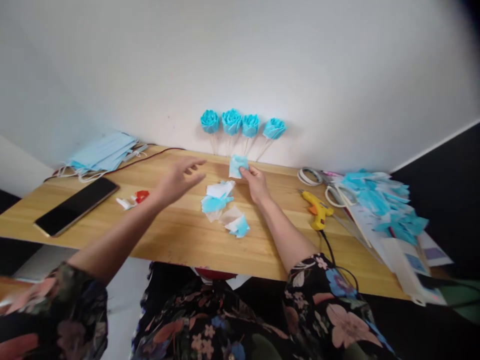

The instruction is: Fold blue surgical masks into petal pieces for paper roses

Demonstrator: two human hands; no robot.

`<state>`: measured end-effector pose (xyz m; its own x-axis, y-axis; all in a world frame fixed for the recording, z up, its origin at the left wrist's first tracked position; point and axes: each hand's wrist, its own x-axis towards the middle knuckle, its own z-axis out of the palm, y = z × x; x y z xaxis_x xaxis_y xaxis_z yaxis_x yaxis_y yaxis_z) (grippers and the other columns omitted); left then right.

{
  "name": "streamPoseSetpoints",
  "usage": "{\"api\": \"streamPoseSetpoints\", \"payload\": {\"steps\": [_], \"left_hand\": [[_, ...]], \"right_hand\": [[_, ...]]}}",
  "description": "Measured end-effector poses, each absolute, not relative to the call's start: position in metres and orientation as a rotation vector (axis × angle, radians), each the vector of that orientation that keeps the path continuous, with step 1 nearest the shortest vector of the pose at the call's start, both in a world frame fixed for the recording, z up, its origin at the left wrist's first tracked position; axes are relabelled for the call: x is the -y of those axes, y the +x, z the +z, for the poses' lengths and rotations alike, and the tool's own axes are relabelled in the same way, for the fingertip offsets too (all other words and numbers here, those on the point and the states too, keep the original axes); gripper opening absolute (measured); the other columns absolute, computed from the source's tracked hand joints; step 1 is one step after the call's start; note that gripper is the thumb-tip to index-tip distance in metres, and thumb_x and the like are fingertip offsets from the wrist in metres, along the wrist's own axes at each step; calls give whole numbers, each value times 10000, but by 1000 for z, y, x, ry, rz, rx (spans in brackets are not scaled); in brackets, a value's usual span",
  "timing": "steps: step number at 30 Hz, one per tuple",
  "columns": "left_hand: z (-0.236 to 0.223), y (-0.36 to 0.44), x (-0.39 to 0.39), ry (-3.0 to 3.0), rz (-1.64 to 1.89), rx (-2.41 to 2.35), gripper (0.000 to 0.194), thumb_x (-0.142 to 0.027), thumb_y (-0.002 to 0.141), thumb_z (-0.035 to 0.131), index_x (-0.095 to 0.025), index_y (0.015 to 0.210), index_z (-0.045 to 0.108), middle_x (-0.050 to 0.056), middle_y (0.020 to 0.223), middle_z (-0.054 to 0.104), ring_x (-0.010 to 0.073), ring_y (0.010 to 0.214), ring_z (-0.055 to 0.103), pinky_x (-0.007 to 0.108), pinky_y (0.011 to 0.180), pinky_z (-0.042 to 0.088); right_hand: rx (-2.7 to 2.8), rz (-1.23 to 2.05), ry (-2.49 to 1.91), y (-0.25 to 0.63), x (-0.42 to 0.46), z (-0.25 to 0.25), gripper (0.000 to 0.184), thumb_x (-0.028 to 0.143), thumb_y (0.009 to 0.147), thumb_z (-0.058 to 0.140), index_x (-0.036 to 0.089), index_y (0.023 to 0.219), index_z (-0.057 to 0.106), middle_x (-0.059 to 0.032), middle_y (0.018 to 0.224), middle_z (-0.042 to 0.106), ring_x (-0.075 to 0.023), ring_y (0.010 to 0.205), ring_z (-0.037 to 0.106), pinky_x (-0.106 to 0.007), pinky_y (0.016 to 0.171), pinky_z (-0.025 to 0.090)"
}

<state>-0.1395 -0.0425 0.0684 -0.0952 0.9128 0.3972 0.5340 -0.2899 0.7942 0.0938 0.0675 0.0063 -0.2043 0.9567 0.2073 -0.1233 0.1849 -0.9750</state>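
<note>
So we've got a little pale blue cloth square (234,165) pinched in our right hand (258,186), thumb on the front near the lower right corner. The other fingers are mostly tucked behind, so we can't tell how many are backing it up. Our left hand (175,182) has nothing in it, thumb and fingers spread apart, off to the left of the pinch with a gap between.

Handling-wise, we'd guess this stuff weighs next to nothing: thin, soft, a bit papery, easy to crease. Probably not slippery, so a light pinch should do; squeeze hard and we'd likely crumple it, yank it and it might tear. Best grip, we reckon, is right at the edges or corners, and the left edge is clear for our spread fingers.

Cloth scraps (217,199) sit on the table (168,242) just this side of the pinching fingers, likely just as flimsy. Blue flowers (231,122) lean on the wall (318,90) beyond those fingers, and a glue gun (319,210) lies off to their right.
</note>
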Motion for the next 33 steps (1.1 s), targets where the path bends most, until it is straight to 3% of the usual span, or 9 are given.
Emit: {"api": "streamPoseSetpoints", "payload": {"steps": [3, 6, 9, 13, 19, 26, 33], "left_hand": [[52, -101, 8, 1511, 1301, -1400, 614, -545, 689, 755, -177, 1177, 692, 136, 1208, 702, 241, 988, 658, 337, 799, 513], [44, -82, -17, 1272, 1310, -1168, 568, -631, 693, 747, -158, 1004, 715, 106, 954, 739, 214, 855, 683, 320, 754, 522], [42, -76, -28, 1109, 1423, -1093, 426, -540, 644, 808, -154, 762, 672, 31, 702, 672, 144, 654, 631, 299, 705, 524], [40, -75, -29, 1093, 1543, -1122, 301, -416, 649, 792, -162, 708, 643, -15, 653, 633, 101, 613, 581, 260, 683, 508], [37, -74, -18, 1121, 1526, -1106, 302, -386, 644, 787, -166, 769, 623, -34, 690, 620, 82, 564, 568, 239, 599, 487], [37, -70, -15, 1077, 1546, -1097, 351, -411, 623, 812, -168, 778, 612, -42, 698, 608, 72, 540, 553, 227, 545, 494], [37, -73, -15, 1079, 1552, -1144, 389, -440, 573, 864, -153, 742, 662, -19, 662, 624, 51, 458, 438, 195, 403, 338]], "right_hand": [[1414, 1275, -833, 93, -62, 14, 383, 571, 671, 774, 203, 753, 709, 30, 733, 683, -145, 740, 590, -285, 786, 480], [1475, 1292, -819, 93, -61, 16, 416, 601, 667, 777, 201, 767, 722, 16, 760, 709, -172, 799, 631, -312, 830, 497], [1482, 1336, -795, 95, -65, 15, 450, 600, 636, 804, 214, 854, 727, 5, 807, 729, -197, 873, 659, -337, 882, 510], [1408, 1409, -730, 99, -70, 14, 590, 535, 640, 835, 271, 1128, 634, 3, 929, 738, -183, 928, 680, -332, 915, 521], [1424, 1329, -752, 97, -67, 16, 536, 600, 668, 781, 271, 1014, 538, -6, 985, 695, -165, 957, 651, -301, 892, 518], [1479, 1243, -679, 97, -66, 12, 382, 490, 731, 789, 239, 923, 573, 25, 872, 611, -126, 798, 574, -246, 752, 487], [1486, 1117, -735, 97, -63, 13, 318, 521, 798, 718, 216, 793, 630, 23, 762, 604, -129, 725, 546, -260, 722, 463]]}}
